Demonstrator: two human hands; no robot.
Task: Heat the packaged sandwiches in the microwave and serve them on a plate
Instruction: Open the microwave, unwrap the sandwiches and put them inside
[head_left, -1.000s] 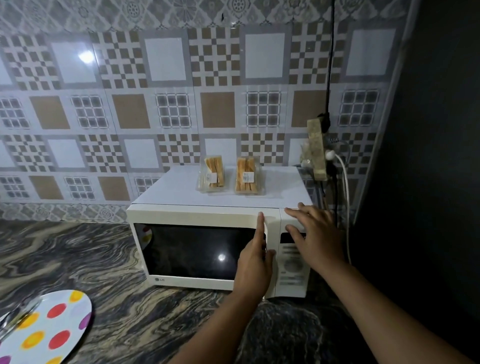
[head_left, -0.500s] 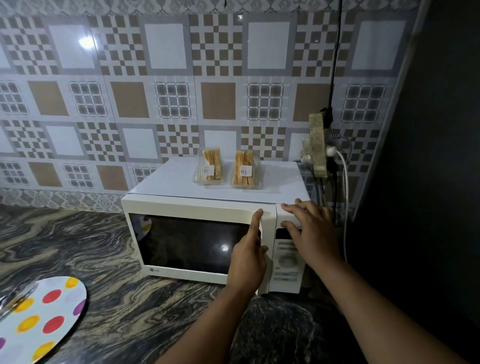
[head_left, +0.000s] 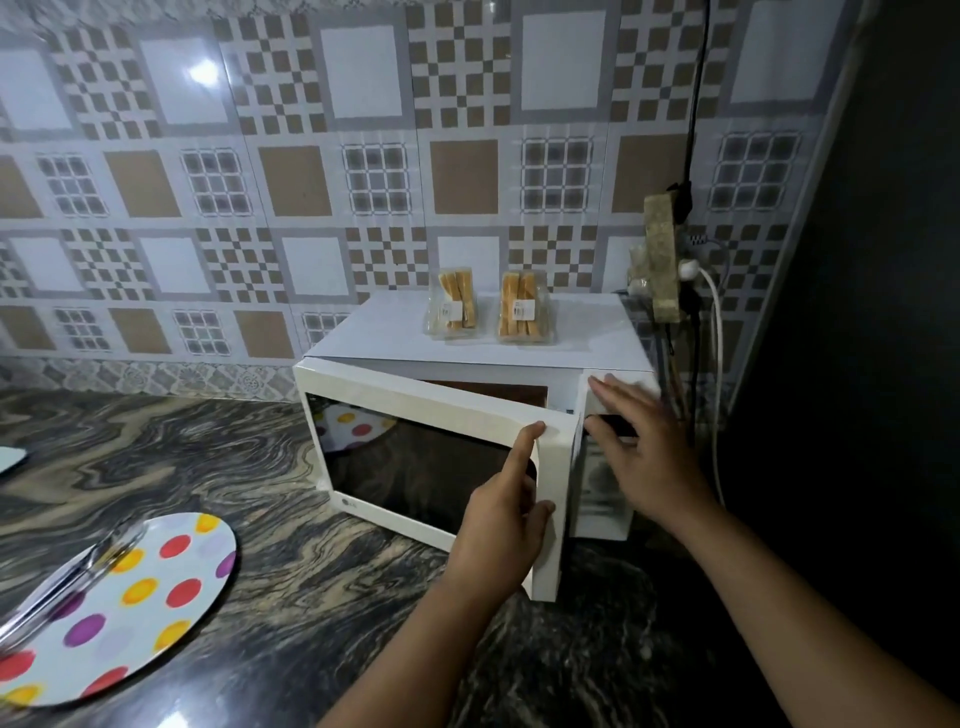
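White microwave door (head_left: 436, 447) gripped by left hand (head_left: 506, 512); right hand (head_left: 641, 447) flat, fingers spread, beside it.

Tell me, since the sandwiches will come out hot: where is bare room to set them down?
Bare counter lies between the dotted plate and the microwave door. The microwave top is bare left of the two sandwich packs. Both hands crowd the door's right edge.

Two packaged sandwiches (head_left: 488, 312) sit side by side on top of the microwave (head_left: 519, 343), which stands at the far right of the desk (head_left: 311, 571), with a plate (head_left: 114, 608) lying near left.
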